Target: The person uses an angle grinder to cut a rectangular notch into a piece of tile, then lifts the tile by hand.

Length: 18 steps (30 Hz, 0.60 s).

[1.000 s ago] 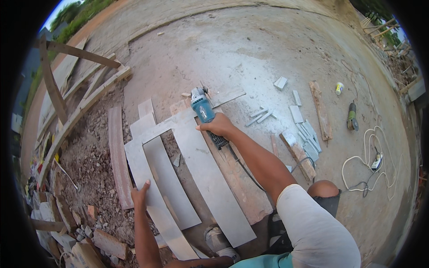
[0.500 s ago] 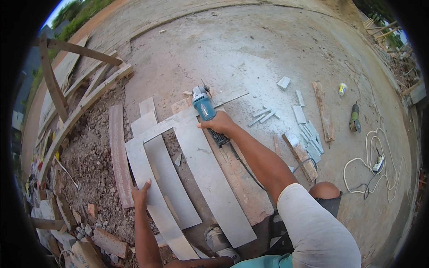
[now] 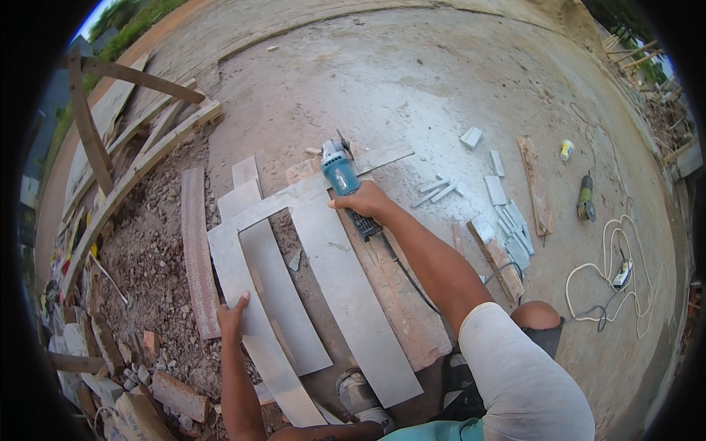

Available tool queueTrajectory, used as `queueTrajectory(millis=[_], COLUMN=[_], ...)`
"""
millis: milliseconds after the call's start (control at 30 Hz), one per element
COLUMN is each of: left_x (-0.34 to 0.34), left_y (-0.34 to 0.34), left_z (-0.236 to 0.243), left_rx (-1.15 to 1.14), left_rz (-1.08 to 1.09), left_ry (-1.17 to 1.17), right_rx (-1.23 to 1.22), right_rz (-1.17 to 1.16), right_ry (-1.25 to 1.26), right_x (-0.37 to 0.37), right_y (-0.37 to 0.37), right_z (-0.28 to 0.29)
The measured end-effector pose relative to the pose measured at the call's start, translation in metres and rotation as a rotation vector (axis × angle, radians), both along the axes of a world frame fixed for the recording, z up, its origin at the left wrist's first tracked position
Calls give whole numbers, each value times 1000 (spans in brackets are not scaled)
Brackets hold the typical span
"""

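My right hand (image 3: 364,202) is wrapped around the body of a blue angle grinder (image 3: 340,173), its cord trailing back under my forearm. The grinder's head and disc point away from me, over the far edge of a light grey tile (image 3: 316,235). Two long strips run toward me from the tile's far part, with a gap between them. On the left strip, my left hand (image 3: 233,316) grips the outer edge, thumb on top and fingers mostly hidden beneath. Another grey strip (image 3: 283,301) lies lower, within the gap. Whether the disc touches the tile, I cannot tell.
A reddish plank-like strip (image 3: 197,253) lies left on rubble, near a wooden frame (image 3: 147,187). To the right are cut tile pieces (image 3: 515,228), wooden boards (image 3: 535,184), a second grinder (image 3: 586,200), a small tub (image 3: 566,150) and a coiled white cable (image 3: 607,264). My shoe (image 3: 357,393) is close by.
The grinder in my right hand has shifted slightly right, and its disc looks turned a little. My left hand keeps its hold on the tile's edge.
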<state>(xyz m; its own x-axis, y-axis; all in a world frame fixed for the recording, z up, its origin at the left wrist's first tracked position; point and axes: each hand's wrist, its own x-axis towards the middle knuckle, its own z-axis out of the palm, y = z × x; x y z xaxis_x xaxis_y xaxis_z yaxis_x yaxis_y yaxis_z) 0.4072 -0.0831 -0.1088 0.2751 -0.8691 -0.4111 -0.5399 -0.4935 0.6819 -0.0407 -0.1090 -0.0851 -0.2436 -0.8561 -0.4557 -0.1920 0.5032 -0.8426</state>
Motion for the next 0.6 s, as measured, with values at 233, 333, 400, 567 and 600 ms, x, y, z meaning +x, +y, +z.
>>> queueTrajectory(millis=[233,333,400,567,600], left_x=[0,3,3,1,2], left_y=[0,-1,-1,0,0], left_z=[1,-1,-1,-1,-3], left_rx=[13,11,11,10,-16], left_rz=[-5,-4,-8,-7,-13], left_ry=[-5,-31,-48,-43,-49], right_rx=[44,54,61,49,49], right_rz=[13,17,19,21,22], right_ry=[-17,-23,-14,22,23], right_x=[0,0,-1,0,0], right_y=[0,-1,-2,3,3], right_z=[2,0,-1,-2,-2])
